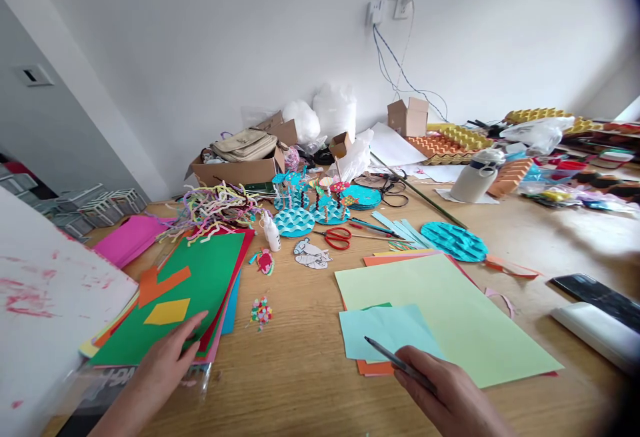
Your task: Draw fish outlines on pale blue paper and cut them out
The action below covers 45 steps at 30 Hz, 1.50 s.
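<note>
My right hand [440, 383] grips a dark pen [400, 361], its tip over a light blue sheet [385, 331] at the lower right. Under that sheet lies a larger pale green sheet [465, 310] on other coloured paper. On the left, my left hand [173, 360] rests with fingers apart at the lower edge of a green sheet [213, 270], holding nothing. An orange scrap [163, 285] and a yellow piece [167, 311] lie on the green sheet. Between the paper stacks are confetti dots [261, 312], a small red paper figure [265, 261] and drawn fish cutouts [313, 255].
Red-handled scissors [337, 238], a white glue bottle [271, 231] and blue decorated discs [294, 222] stand or lie farther back. Pipe cleaners [220, 209] are heaped left. A white jug [477, 177], a phone [597, 298] and a white case [595, 333] are at right.
</note>
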Available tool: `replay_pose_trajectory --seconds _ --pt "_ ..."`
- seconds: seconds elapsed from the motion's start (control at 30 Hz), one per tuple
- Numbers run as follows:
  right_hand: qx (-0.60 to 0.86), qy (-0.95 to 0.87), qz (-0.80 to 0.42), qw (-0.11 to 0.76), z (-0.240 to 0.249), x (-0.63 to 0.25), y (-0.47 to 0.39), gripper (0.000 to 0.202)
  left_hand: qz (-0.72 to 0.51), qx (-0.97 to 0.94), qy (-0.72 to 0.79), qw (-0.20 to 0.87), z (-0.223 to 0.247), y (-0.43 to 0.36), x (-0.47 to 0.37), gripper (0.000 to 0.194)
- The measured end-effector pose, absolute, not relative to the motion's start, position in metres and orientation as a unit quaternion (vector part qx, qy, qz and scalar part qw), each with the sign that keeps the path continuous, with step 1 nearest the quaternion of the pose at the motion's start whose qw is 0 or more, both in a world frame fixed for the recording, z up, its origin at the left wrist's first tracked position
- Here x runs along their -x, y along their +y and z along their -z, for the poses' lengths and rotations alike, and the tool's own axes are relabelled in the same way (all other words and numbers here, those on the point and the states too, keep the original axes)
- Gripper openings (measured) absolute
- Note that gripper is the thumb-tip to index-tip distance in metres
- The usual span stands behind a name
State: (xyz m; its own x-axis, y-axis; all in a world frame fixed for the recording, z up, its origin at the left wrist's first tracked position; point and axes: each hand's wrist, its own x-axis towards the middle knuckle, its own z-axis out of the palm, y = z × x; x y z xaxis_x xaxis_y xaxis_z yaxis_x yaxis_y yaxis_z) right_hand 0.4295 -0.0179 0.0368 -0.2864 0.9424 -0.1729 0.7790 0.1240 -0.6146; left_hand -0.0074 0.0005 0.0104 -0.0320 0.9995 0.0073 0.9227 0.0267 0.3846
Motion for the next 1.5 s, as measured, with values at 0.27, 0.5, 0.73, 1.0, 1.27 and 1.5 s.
replay_pose_trajectory --seconds 0.27,0.5,0.73,1.0,1.27,1.5 --pt "0.585 -0.743 -0.3 0.125 -0.037 -0.424 -0.016 0.028 -0.126 -0.671 0.718 0.133 -0.025 0.005 0.017 0.049" --pt "0.577 -0.741 -0.313 0.14 -0.028 -0.424 -0.016 0.028 -0.231 -0.596 0.75 0.171 -0.026 0.01 0.024 0.037" --pt "0.576 -0.742 -0.319 0.123 -0.03 -0.419 -0.015 0.027 -0.306 -0.52 0.764 0.229 -0.031 0.008 0.017 0.028" --pt "0.573 -0.749 -0.315 0.109 -0.026 -0.418 -0.018 0.028 -0.325 -0.539 0.737 0.245 -0.019 0.007 0.021 0.026" --pt "0.568 -0.745 -0.321 0.138 -0.024 -0.415 -0.022 0.028 -0.227 -0.685 0.669 0.175 -0.028 0.002 0.017 0.024" --pt "0.572 -0.739 -0.323 0.149 -0.026 -0.415 -0.027 0.026 -0.216 -0.695 0.672 0.136 -0.021 0.001 0.014 0.031"
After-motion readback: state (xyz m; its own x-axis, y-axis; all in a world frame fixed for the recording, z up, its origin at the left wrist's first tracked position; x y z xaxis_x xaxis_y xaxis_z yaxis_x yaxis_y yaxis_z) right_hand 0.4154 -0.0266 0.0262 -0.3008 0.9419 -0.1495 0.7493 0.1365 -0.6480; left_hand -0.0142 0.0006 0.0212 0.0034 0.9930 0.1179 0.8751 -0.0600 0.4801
